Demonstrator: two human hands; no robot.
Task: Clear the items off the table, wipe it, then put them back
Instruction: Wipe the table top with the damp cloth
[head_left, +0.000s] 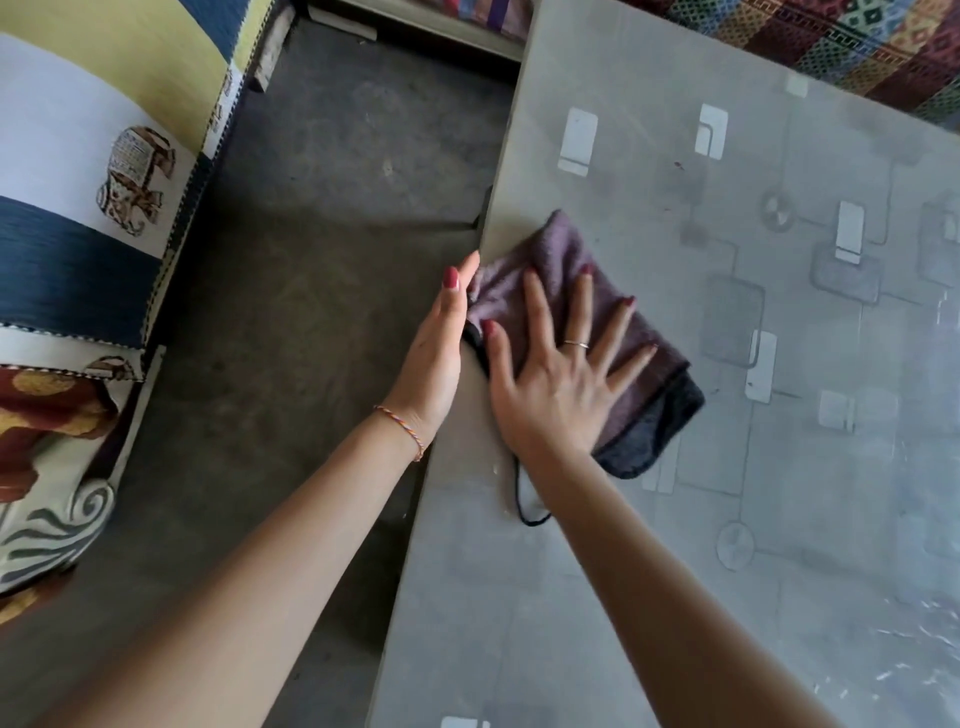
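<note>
1. No readable txt, labels, brands or nos. anywhere in view.
2. Table cover (779, 467): printed squares & circles only, no lettering.
3. Sofa fabric (78, 182): elephant motifs, no words.

Bare table (675, 597) beyond cloth (561, 291), open floor (322, 260) beside edge, cushion (88, 208) left

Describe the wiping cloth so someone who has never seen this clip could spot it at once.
Start at the grey patterned table and follow its left edge. There the right hand lies flat, fingers spread, on a folded cloth. It is fuzzy mauve with a dark grey underside and a thin black loop trailing from it.
</note>
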